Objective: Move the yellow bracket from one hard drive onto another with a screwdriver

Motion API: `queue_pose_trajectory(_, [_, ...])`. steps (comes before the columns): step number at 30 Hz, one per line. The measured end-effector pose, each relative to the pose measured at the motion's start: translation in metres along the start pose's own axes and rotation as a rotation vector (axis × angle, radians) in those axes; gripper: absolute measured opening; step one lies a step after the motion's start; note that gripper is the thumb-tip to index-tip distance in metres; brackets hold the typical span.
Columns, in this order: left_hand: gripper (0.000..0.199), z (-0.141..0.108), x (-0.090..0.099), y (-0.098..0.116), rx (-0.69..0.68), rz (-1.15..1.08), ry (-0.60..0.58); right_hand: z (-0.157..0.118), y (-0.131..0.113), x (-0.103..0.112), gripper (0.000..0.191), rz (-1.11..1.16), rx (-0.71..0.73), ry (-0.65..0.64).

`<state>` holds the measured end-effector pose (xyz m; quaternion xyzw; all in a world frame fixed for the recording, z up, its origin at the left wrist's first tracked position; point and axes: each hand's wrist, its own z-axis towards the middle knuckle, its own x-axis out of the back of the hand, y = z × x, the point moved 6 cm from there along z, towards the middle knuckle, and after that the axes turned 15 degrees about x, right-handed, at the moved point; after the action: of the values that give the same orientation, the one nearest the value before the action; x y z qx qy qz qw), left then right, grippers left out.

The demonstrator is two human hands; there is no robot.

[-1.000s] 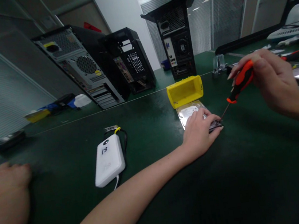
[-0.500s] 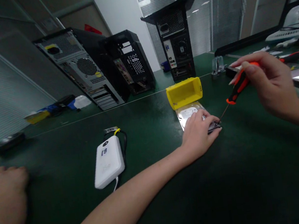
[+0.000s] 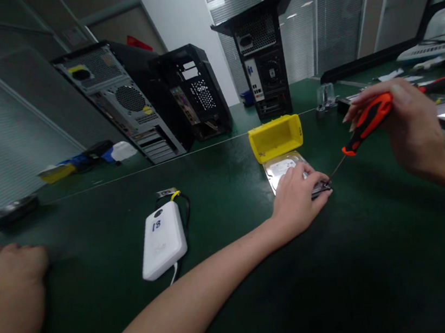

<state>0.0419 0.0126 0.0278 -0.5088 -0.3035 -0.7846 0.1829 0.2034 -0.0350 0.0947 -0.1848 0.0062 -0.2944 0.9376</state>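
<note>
A silver hard drive (image 3: pixel 281 166) lies on the green tabletop, partly covered by my left hand (image 3: pixel 294 195). The fingers of that hand are curled over the drive and hold its near end, where a dark edge shows. In my right hand (image 3: pixel 418 127) is a screwdriver (image 3: pixel 369 121) with a red and black handle, its thin shaft slanting down to the left. Its tip meets the near right corner of the drive, by my left fingertips; whether a screw sits there is too small to tell. Just behind the drive stands a yellow open box (image 3: pixel 276 138) with small bits inside.
A white power bank (image 3: pixel 162 241) with a cable lies left of my forearm. Another person's hand (image 3: pixel 12 268) rests at the far left. Computer cases (image 3: pixel 148 100) and a further black case (image 3: pixel 264 62) stand at the back. Red-handled pliers (image 3: pixel 439 84) lie at the right.
My right fingers have shifted on the screwdriver handle, with the index finger lifting outward. The screwdriver tip stays at the drive's corner. My left hand keeps its place on the drive.
</note>
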Motion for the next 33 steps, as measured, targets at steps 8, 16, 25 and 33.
queue_pose_trajectory(8, [0.024,0.000,-0.001,0.000,0.002,0.013,-0.001,0.003,-0.001,0.001,0.021,0.036,-0.010,0.025])
queue_pose_trajectory(16, [0.022,0.000,0.000,0.000,0.004,0.002,0.003,0.004,-0.004,-0.001,0.012,0.035,-0.046,-0.019])
queue_pose_trajectory(25, [0.022,0.000,0.001,0.001,0.016,-0.001,-0.015,-0.001,-0.009,0.000,0.020,-0.087,0.057,-0.027])
queue_pose_trajectory(33, [0.023,0.000,0.000,0.001,0.019,0.011,-0.021,-0.001,-0.010,-0.007,0.025,0.065,0.034,-0.065])
